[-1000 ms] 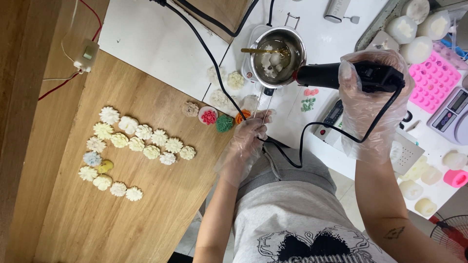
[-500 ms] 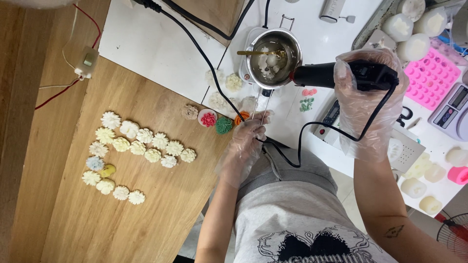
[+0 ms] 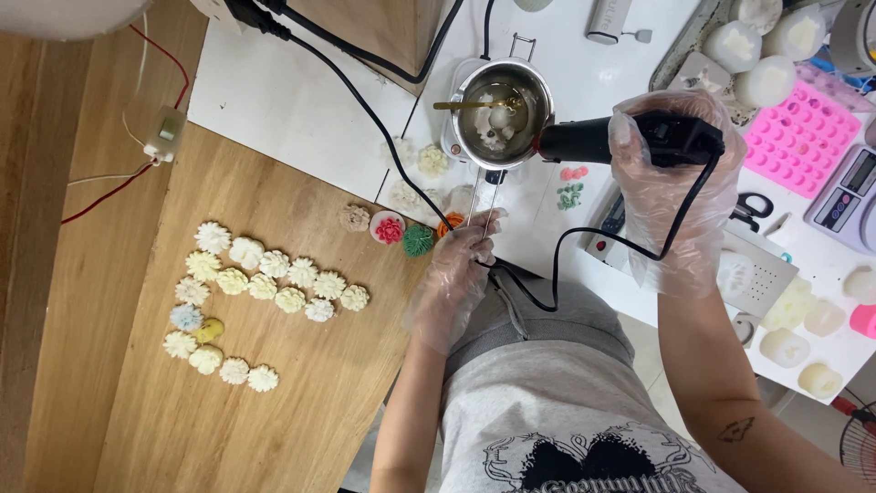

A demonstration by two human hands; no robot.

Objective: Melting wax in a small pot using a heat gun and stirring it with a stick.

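While the person leans over the bench in a grey printed shirt (image 3: pixel 566 420), both hands are out in front in thin clear gloves. Closest in, the left hand (image 3: pixel 453 278) is closed around the wire handle (image 3: pixel 482 215) of a small metal pot (image 3: pixel 502 111), fingers curled near the bench edge. Just to its left sit three little wax flowers, one red on white (image 3: pixel 388 228), one green (image 3: pixel 419 240) and a sliver of orange (image 3: pixel 449 222) partly hidden behind the fingers. Further left, on the wooden tabletop (image 3: pixel 137 411), a cluster of pale wax flowers (image 3: pixel 260 288) lies in loose rows, with one bluish (image 3: pixel 186 317) and one yellow piece (image 3: pixel 210 330) among them.

The right hand (image 3: pixel 673 196) is wrapped tightly around a black heat gun (image 3: pixel 630 140), its nozzle pointing left and almost touching the pot's rim. A black cord (image 3: pixel 584 236) loops down from the gun across the white surface (image 3: pixel 301 100). Inside the pot are white lumps and a brass-coloured spoon (image 3: pixel 474 104). A few more cream flowers (image 3: pixel 432 161) rest beside the pot.

Beyond the right hand are a pink silicone mould (image 3: pixel 796 141), a small digital scale (image 3: pixel 849 196), scissors (image 3: pixel 750 208) and several white moulded shapes (image 3: pixel 765 80) on a tray. At the far left, a red and white wire with an inline switch (image 3: pixel 165 135) trails over the wood.
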